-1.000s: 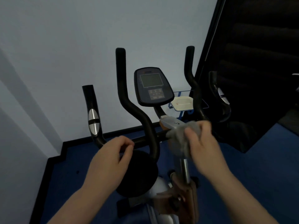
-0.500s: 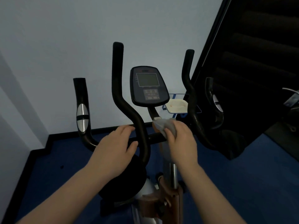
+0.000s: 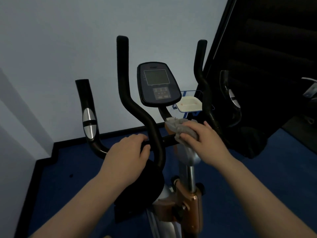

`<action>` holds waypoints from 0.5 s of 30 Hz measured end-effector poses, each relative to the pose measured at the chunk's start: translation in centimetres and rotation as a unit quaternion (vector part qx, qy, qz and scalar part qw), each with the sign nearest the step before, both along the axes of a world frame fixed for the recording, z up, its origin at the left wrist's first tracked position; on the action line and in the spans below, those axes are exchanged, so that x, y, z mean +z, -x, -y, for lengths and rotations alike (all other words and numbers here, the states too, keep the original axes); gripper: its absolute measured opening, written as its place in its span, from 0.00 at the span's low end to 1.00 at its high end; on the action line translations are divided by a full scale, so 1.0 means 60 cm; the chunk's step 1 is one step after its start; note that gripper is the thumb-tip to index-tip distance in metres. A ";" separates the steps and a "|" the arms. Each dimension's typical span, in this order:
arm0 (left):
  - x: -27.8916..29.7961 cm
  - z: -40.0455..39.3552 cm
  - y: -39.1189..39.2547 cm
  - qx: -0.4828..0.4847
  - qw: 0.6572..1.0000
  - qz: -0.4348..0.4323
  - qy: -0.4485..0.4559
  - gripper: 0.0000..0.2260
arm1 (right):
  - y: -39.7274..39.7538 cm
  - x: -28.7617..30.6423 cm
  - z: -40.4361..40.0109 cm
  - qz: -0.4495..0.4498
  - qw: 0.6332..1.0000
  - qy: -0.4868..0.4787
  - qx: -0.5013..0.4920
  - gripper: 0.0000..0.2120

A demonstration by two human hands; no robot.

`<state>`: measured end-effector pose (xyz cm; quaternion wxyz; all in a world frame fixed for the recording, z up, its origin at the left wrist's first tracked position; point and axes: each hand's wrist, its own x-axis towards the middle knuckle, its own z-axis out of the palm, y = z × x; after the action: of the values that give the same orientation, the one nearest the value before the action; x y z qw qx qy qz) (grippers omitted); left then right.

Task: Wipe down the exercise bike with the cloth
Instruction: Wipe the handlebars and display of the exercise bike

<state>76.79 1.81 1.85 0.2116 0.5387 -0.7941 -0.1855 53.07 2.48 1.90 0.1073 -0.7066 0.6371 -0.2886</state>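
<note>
No legible text, brand, number or sign is presented. A blank screen and a block of buttons are carried on the console of the exercise bike, above the fingertips of the right hand; the button markings are too blurred to be read. A small mark at the console's top edge cannot be read either.

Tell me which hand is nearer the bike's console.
Right. The right hand holds the cloth just below the console; the left hand grips the crossbar further down and left.
</note>
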 end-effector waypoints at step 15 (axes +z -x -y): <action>-0.001 -0.002 0.000 -0.009 1.000 0.005 -0.010 0.15 | -0.062 -0.027 0.027 -0.143 0.988 0.019 0.049 0.14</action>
<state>76.80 1.94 1.81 0.2007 0.5344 -0.7981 -0.1928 56.77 0.87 0.28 0.0157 -0.7730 0.6049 -0.1906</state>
